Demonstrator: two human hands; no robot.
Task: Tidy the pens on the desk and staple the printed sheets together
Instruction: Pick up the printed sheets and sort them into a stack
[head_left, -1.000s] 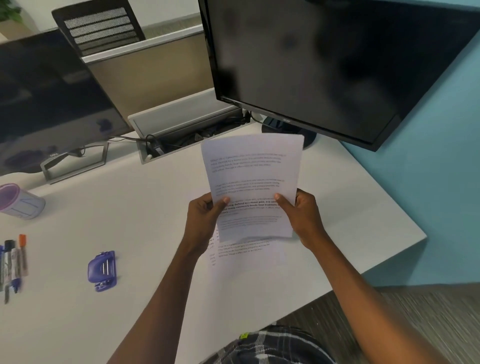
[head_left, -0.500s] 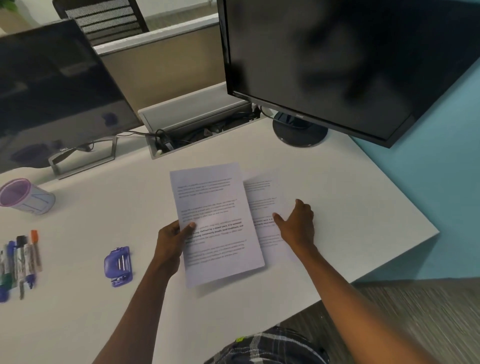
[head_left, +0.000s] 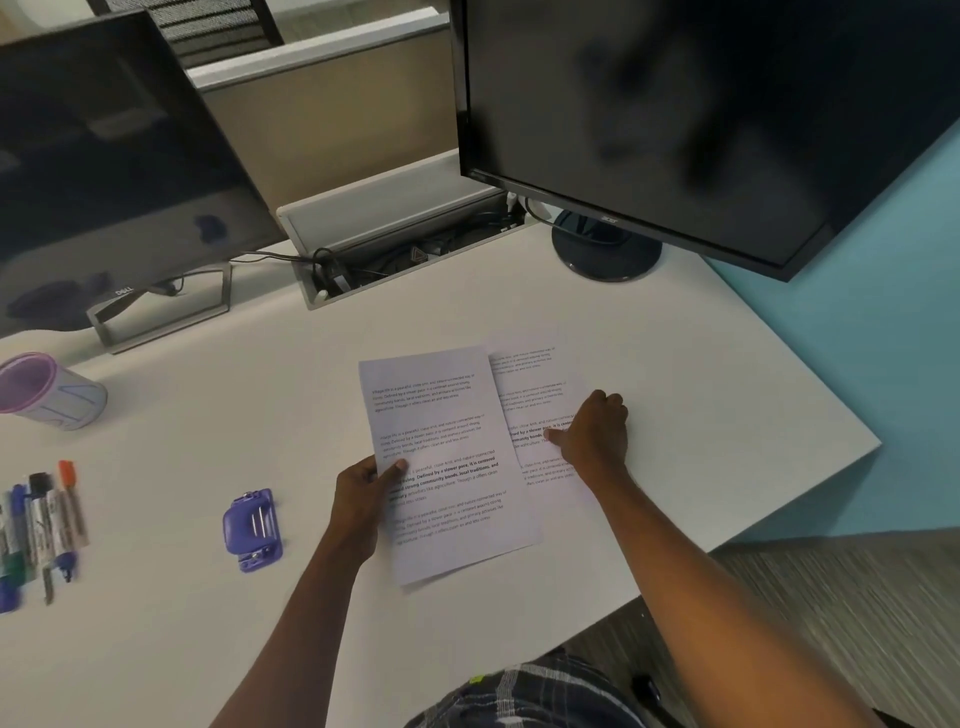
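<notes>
My left hand (head_left: 363, 493) pinches the left edge of a printed sheet (head_left: 441, 415), thumb on top, holding it just above the white desk (head_left: 208, 623). A second printed sheet (head_left: 535, 384) lies flat to its right, partly under the first. My right hand (head_left: 592, 431) rests on that second sheet with curled fingers and the thumb pressing the paper. A small purple stapler (head_left: 253, 529) sits on the desk left of my left hand. Several pens and markers (head_left: 41, 525) lie side by side near the desk's left edge.
A purple-rimmed cup (head_left: 49, 392) lies on its side at far left. Two dark monitors (head_left: 675, 114) (head_left: 104, 171) stand at the back, with an open cable tray (head_left: 395, 244) between them. The desk's right edge drops off beside a blue wall (head_left: 883, 338).
Both hands held the sheet upright one second ago. My left hand has brought it down to the left, and my right hand let go and came to rest on the second sheet.
</notes>
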